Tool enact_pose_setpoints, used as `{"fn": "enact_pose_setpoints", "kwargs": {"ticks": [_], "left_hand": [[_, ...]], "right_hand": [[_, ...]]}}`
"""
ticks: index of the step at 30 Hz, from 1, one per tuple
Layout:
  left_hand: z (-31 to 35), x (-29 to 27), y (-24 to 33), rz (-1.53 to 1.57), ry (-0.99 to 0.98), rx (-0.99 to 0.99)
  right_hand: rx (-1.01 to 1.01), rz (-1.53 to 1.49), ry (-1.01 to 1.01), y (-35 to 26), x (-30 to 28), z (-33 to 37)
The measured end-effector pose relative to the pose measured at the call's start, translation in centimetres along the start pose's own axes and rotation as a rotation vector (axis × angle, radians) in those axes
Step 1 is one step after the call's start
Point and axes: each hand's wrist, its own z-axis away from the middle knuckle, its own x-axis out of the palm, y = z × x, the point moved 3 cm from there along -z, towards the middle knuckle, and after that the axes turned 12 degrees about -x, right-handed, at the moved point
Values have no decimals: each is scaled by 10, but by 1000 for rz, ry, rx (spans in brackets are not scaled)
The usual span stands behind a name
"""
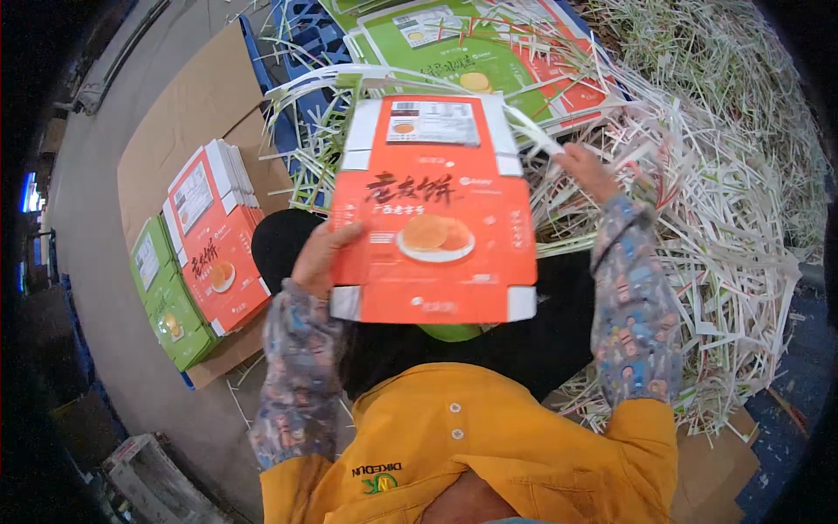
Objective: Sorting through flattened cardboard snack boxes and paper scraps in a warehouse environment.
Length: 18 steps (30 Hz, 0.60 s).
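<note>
A flat orange-red carton blank (393, 271) with white flaps and a printed plate of cakes is held in front of me above my lap. My left hand (321, 255) grips its left edge, thumb on the printed face. To the right of the blank, my right hand (589, 172) is closed on a white strip of paper trim (534, 133), which runs along the blank's upper right edge. Another long pale strip (384, 72) arches over its top. A bit of green card (449, 332) shows beneath its lower edge.
To my left, stacked orange blanks (223, 249) and green blanks (166, 293) lie on brown cardboard (196, 109). Printed green and orange sheets (484, 57) lie ahead on a blue pallet (312, 48). A large heap of paper trimmings (698, 253) spreads along my right side.
</note>
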Motion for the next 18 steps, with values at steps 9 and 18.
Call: {"fn": "enact_pose_setpoints", "kwargs": {"ticks": [9, 18], "left_hand": [[102, -48, 132, -654, 51, 67], [223, -116, 221, -837, 566, 402]], "right_hand": [[-89, 868, 241, 6, -159, 3], [-63, 891, 537, -16, -264, 26]]}}
